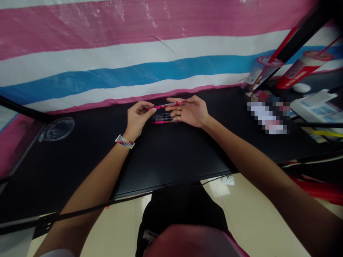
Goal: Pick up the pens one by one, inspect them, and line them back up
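Both hands meet over a black table point(171, 153): left hand point(138, 117) pinches one end of a red pen point(167, 105) between thumb and fingertips, while right hand point(190, 111), palm half open, steadies the other end. Just beneath, three more pens point(164, 118), dark and pink, lie side by side, partly hidden by fingers. Left of them sits a clear plastic lid point(57, 129); right, red cups point(300, 73) and papers, blurred. Behind hangs a pink, white and blue striped sheet point(134, 53).
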The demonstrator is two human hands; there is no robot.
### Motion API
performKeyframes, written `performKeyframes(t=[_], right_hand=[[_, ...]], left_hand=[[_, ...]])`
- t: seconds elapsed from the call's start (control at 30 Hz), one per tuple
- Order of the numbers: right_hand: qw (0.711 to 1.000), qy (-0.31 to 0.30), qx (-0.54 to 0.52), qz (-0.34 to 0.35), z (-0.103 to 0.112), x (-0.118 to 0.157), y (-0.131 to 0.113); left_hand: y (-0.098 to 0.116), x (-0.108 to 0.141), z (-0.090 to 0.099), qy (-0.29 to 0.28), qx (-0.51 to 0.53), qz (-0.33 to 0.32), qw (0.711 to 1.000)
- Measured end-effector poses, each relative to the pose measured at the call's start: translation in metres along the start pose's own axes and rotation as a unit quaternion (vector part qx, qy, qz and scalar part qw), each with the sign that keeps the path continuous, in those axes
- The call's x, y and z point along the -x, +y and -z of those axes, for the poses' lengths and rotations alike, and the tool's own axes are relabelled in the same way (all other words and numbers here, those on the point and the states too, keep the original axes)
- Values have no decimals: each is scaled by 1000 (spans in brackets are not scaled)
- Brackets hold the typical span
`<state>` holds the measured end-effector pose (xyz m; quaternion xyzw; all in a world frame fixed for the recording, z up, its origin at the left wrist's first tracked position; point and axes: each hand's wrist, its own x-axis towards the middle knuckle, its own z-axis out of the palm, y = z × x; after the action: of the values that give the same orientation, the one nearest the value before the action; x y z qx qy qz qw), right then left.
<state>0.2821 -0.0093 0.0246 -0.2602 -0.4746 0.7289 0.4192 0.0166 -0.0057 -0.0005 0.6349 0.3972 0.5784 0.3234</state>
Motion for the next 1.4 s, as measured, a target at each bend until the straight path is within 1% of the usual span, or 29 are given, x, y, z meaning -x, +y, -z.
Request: performKeyframes(t=[0.07, 0.17, 0.37, 0.47, 0.6, 0.8, 0.93, 1.1, 1.17, 1.3, 1.4], right_hand=[[1000, -2, -2, -2, -2, 1, -1], [1000, 13, 6, 6, -3, 0, 1], [1000, 22, -1, 19, -4, 0, 4], [1000, 20, -4, 15, -5, 1, 3], [1000, 21, 7, 16, -5, 1, 2], [999, 18, -10, 33, -3, 0, 4], [999, 18, -27, 38, -5, 2, 2], [998, 44, 17, 45, -6, 2, 2], [998, 37, 2, 46, -5, 1, 3], [997, 0, -74, 34, -1, -1, 7], [993, -4, -113, 21, -3, -1, 6]], left_hand=[[1, 0, 0, 3, 8, -1, 1000], [2, 0, -2, 1, 25, 0, 1000], [-1, 0, -5, 24, 53, 20, 998], [-2, 0, -5, 18, 46, 17, 999], [1, 1, -5, 8, 45, 12, 999], [5, 2, -7, -11, 97, 29, 995], [2, 2, -7, -5, 108, 38, 993], [3, 3, -7, -9, 104, 44, 994], [5, 3, -8, -9, 123, 48, 991], [9, 3, -9, -3, 161, 62, 985], [10, 3, -10, -2, 178, 66, 982]])
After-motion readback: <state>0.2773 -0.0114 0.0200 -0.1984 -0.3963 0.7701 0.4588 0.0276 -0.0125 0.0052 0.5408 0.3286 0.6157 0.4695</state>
